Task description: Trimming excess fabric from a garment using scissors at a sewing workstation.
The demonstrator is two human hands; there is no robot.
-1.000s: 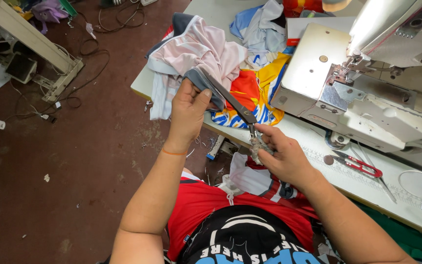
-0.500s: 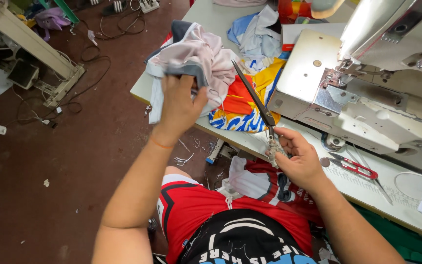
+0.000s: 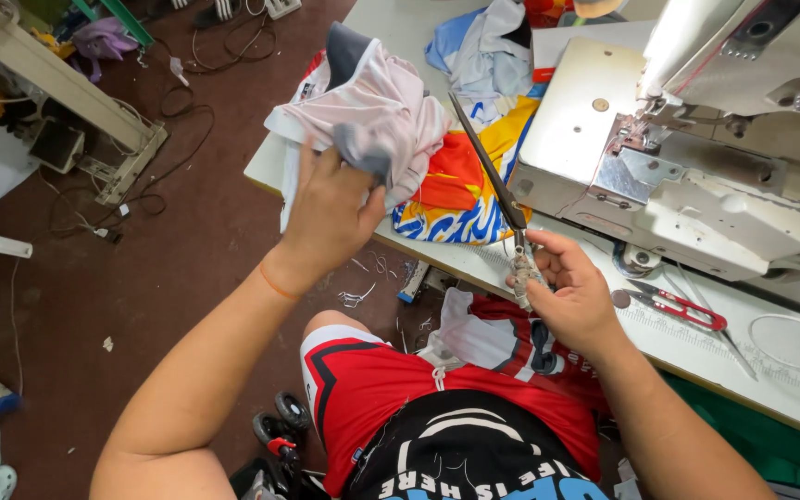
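My left hand (image 3: pixel 331 208) grips a bunched pale pink and grey garment (image 3: pixel 377 116) that lies on the left end of the white sewing table (image 3: pixel 678 347). My right hand (image 3: pixel 571 292) holds long dark scissors (image 3: pixel 493 181) by their wrapped handles, blades closed and pointing up and to the left over the table edge. A bright orange, yellow and blue cloth (image 3: pixel 460 190) lies under the blades. A red and white garment (image 3: pixel 497 343) rests on my lap.
A grey industrial sewing machine (image 3: pixel 696 157) fills the right of the table. Small red-handled snips (image 3: pixel 682 310) lie near its base. More cloth (image 3: pixel 488 42) is piled at the back. Another table's frame (image 3: pixel 76 111) and cables (image 3: pixel 196 102) stand on the dark red floor at left.
My left hand has lifted away from the scissors and carried the pink garment up onto the pile. The scissors have swung from lying low to pointing upward, no longer touching the cloth in my left hand.
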